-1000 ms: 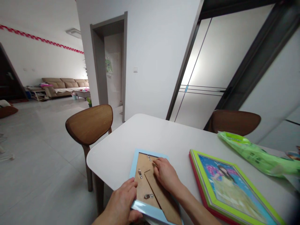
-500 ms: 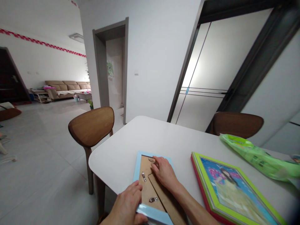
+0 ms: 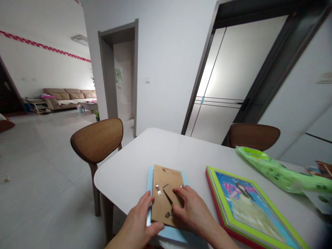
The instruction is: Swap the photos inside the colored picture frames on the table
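Note:
A light blue picture frame (image 3: 173,233) lies face down on the white table. Its brown backing board (image 3: 163,178) with metal clips sits raised from the frame, covering the far rim. My left hand (image 3: 140,218) holds the frame at its near left corner, fingers along the left side and thumb by the near rim. My right hand (image 3: 190,207) pinches the board's hinged stand (image 3: 175,195), which is tilted up a little from the board. To the right lies a green-edged picture frame (image 3: 233,214) with a drawing of a long-haired figure, stacked on something red.
The white table (image 3: 171,145) has a rounded corner at the left. A green plastic bag (image 3: 280,173) lies at the far right. Wooden chairs stand at the left (image 3: 100,140) and behind the table (image 3: 254,136). A sofa (image 3: 67,97) is far back.
The backing board has come up out of the blue frame's recess. My right hand has moved from the far clip nearer to me, onto the stand. The view has turned slightly right.

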Demonstrator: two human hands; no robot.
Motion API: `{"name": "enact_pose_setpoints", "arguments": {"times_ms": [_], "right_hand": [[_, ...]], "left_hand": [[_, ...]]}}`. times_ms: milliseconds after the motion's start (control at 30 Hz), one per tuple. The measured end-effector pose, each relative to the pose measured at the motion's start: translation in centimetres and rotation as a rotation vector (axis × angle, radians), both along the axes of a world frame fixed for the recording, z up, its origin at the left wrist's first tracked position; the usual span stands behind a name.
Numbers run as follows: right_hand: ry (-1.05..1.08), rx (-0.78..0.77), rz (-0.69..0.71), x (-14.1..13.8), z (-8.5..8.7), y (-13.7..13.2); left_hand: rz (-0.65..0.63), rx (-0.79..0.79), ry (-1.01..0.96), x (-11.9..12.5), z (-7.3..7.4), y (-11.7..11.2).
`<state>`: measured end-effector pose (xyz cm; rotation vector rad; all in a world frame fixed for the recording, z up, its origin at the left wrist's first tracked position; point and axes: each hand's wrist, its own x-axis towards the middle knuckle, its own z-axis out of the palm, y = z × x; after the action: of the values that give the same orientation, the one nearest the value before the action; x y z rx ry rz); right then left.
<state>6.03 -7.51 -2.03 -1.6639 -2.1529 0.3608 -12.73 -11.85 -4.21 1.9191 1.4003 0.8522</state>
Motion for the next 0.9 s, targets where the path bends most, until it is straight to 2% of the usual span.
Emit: {"name": "enact_pose_setpoints", "arguments": {"times_ms": [67,167,267,333,433,533,600,667,733,800,900], "right_hand": [[0.008,0.024,-0.001,-0.4,1.3,-0.1],[0.056,0.08,0.045,-1.1,2.7,-0.4],[0.151,0.13,0.073,-0.8,2.5,-0.3],[0.162,0.127,0.008,0.5,1.2,0.1],[0.025,0.062,-0.123,2.7,-1.4,0.5],[-0.096,-0.012,-0.162,3.8,-3.4,0.8],[-0.108,-0.03,-0.183,3.9,-3.8,1.0],[-0.063,-0.029,-0.229,3.8,-3.6,1.3],[0.088,-0.08,-0.289,3.8,-2.8,1.4],[0.39,-0.238,-0.318,3.7,-1.7,1.2],[0.896,-0.487,-0.279,3.4,0.0,0.3]], "left_hand": [[0.051,-0.019,-0.236,0.4,0.6,0.7],[0.118,-0.142,-0.62,1.2,1.1,2.3],[0.154,-0.232,-0.772,0.7,1.1,3.4],[0.181,-0.241,-0.759,-0.8,1.0,3.7],[0.233,-0.256,-0.712,-3.8,0.7,3.4],[0.279,-0.265,-0.616,-6.7,0.1,3.2],[0.311,-0.253,-0.53,-8.1,-0.4,3.3],[0.35,-0.217,-0.434,-9.2,-0.8,3.6],[0.396,-0.153,-0.331,-9.7,-0.9,3.8],[0.429,-0.061,-0.237,-9.4,-0.6,3.8],[0.406,0.065,-0.152,-6.6,0.6,3.0]]}}
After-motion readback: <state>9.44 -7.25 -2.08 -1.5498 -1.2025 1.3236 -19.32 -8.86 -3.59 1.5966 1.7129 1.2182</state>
